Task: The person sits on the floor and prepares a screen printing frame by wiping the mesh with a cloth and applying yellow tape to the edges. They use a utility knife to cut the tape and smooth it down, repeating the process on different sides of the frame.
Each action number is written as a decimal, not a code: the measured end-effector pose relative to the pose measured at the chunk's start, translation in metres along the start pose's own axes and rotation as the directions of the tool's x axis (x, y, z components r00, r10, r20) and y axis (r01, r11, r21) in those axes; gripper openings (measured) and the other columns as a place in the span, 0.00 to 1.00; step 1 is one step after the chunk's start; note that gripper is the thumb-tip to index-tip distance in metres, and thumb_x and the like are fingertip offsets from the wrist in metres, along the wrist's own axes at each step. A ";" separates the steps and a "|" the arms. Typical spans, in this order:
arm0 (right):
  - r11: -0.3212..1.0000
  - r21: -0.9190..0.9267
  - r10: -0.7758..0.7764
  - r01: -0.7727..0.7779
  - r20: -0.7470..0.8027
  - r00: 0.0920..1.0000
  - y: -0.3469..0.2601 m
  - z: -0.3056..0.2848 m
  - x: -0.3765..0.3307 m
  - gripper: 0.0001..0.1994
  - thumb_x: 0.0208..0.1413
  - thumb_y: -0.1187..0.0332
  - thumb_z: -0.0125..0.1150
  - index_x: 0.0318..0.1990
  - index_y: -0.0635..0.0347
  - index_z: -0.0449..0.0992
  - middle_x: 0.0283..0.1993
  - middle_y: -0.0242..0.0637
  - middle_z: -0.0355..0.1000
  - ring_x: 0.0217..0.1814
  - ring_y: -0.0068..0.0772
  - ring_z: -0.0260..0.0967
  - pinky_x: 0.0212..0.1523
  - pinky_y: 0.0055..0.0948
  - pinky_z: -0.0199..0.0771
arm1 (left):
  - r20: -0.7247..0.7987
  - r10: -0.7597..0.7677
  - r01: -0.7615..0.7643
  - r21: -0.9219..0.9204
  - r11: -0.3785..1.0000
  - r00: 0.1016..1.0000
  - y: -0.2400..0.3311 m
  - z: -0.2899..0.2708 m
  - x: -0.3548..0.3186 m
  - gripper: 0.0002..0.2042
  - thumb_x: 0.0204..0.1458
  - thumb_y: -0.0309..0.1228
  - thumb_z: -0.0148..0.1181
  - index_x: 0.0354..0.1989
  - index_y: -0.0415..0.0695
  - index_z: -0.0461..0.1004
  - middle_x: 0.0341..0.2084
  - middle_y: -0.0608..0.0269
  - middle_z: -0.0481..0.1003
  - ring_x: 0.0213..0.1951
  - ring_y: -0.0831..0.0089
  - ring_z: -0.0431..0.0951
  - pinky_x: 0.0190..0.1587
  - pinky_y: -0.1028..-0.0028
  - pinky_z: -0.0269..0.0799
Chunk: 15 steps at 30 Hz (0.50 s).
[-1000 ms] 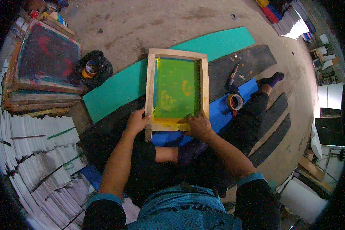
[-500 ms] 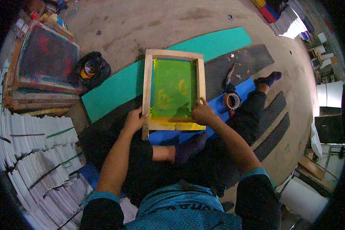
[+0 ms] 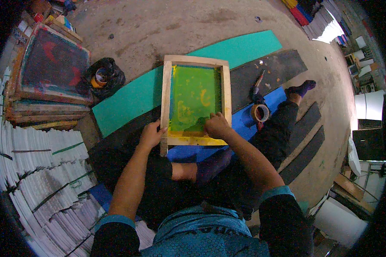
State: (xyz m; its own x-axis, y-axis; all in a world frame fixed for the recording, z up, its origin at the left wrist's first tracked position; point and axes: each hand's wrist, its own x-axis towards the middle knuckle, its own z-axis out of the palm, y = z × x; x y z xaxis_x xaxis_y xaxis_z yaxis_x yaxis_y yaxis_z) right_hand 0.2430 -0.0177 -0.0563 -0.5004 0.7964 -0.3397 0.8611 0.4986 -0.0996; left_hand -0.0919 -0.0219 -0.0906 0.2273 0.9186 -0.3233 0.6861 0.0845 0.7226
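Observation:
A wood-framed printing screen [image 3: 166, 85] with green mesh and yellow along its edges rests tilted before me, over my lower legs. My left hand [image 3: 151, 135] grips the frame's left rail near its lower corner, thumb on the wood. Over the lower right of the mesh is my right hand [image 3: 217, 126], its fingers curled together and pointing down to the surface. A dark patch shows beside those fingers; whether it is a shadow or a held thing I cannot make out. Lighter yellow marks show on the mesh.
Green [image 3: 133, 96] and black [image 3: 283, 66] mats lie beyond the screen, with a blue sheet [image 3: 240, 118]. To the right sit a tape roll [image 3: 265, 112] and a thin tool [image 3: 258, 81]. Leftward are a black bag [image 3: 114, 79], stacked screens [image 3: 51, 88] and bundled paper [image 3: 47, 145].
My right hand has moved left from the frame's right rail to over the mesh. My left hand keeps its hold on the frame, which has hardly shifted.

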 end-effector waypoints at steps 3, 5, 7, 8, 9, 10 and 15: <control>0.994 -0.105 0.011 -0.002 0.079 0.997 -0.011 -0.020 -0.001 0.07 0.49 0.61 0.62 0.33 0.46 0.83 0.36 0.32 0.79 0.53 0.46 0.70 0.56 0.55 0.63 | 0.024 -0.031 0.032 -0.024 0.999 0.999 -0.008 0.004 0.005 0.29 0.55 0.42 0.63 0.59 0.33 0.70 0.52 0.37 0.74 0.55 0.45 0.74 0.56 0.57 0.70; 0.992 -0.120 0.047 -0.039 0.066 0.997 -0.008 -0.019 0.001 0.06 0.49 0.62 0.62 0.33 0.46 0.83 0.36 0.32 0.79 0.51 0.47 0.70 0.54 0.54 0.65 | 0.012 -0.012 0.012 -0.006 1.000 1.000 -0.008 0.007 0.008 0.30 0.55 0.43 0.64 0.59 0.33 0.70 0.51 0.37 0.74 0.55 0.45 0.74 0.57 0.57 0.70; 0.994 -0.040 0.100 -0.100 -0.010 0.995 0.006 -0.008 0.004 0.06 0.50 0.61 0.62 0.33 0.46 0.83 0.36 0.34 0.78 0.49 0.48 0.70 0.52 0.53 0.67 | -0.033 0.052 -0.050 0.045 0.998 0.998 -0.014 0.008 0.008 0.31 0.54 0.45 0.64 0.59 0.32 0.70 0.50 0.38 0.75 0.54 0.45 0.75 0.57 0.57 0.70; 0.953 0.216 0.244 -0.213 -0.130 0.961 0.018 -0.009 0.003 0.07 0.51 0.61 0.62 0.32 0.50 0.82 0.36 0.36 0.78 0.48 0.49 0.70 0.51 0.49 0.69 | -0.049 0.035 -0.033 0.055 0.998 0.998 -0.016 0.009 0.010 0.31 0.53 0.45 0.65 0.58 0.34 0.71 0.48 0.38 0.75 0.53 0.45 0.75 0.57 0.57 0.70; 0.930 0.253 0.326 -0.266 -0.232 0.917 0.028 -0.014 0.003 0.08 0.51 0.60 0.62 0.33 0.51 0.82 0.37 0.37 0.77 0.48 0.49 0.70 0.50 0.48 0.69 | -0.068 0.013 -0.008 0.066 0.998 0.998 -0.020 0.010 0.011 0.30 0.53 0.46 0.65 0.57 0.35 0.72 0.47 0.39 0.76 0.52 0.46 0.75 0.56 0.57 0.70; 0.900 0.296 0.410 -0.320 -0.326 0.852 0.043 -0.019 -0.001 0.08 0.52 0.59 0.63 0.33 0.51 0.82 0.37 0.37 0.77 0.49 0.50 0.70 0.50 0.47 0.70 | -0.081 -0.005 0.011 0.078 0.997 0.997 -0.015 0.011 0.014 0.30 0.52 0.47 0.65 0.57 0.36 0.73 0.46 0.39 0.76 0.52 0.46 0.75 0.56 0.57 0.70; 0.713 0.182 0.615 -0.677 -0.627 0.478 0.118 -0.017 -0.037 0.13 0.53 0.56 0.63 0.38 0.55 0.80 0.39 0.39 0.75 0.51 0.52 0.69 0.52 0.48 0.68 | -0.112 0.035 -0.028 0.070 0.997 0.993 0.002 0.007 0.013 0.25 0.51 0.47 0.66 0.48 0.38 0.78 0.39 0.42 0.76 0.47 0.46 0.76 0.50 0.55 0.71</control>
State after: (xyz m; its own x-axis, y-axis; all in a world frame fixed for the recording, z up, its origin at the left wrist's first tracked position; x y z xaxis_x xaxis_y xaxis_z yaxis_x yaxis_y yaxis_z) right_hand 0.3616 0.0176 -0.0393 0.2336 0.9021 0.3629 0.9691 -0.2463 -0.0115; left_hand -0.0826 -0.0118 -0.0972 0.1728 0.9584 -0.2271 0.7263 0.0318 0.6866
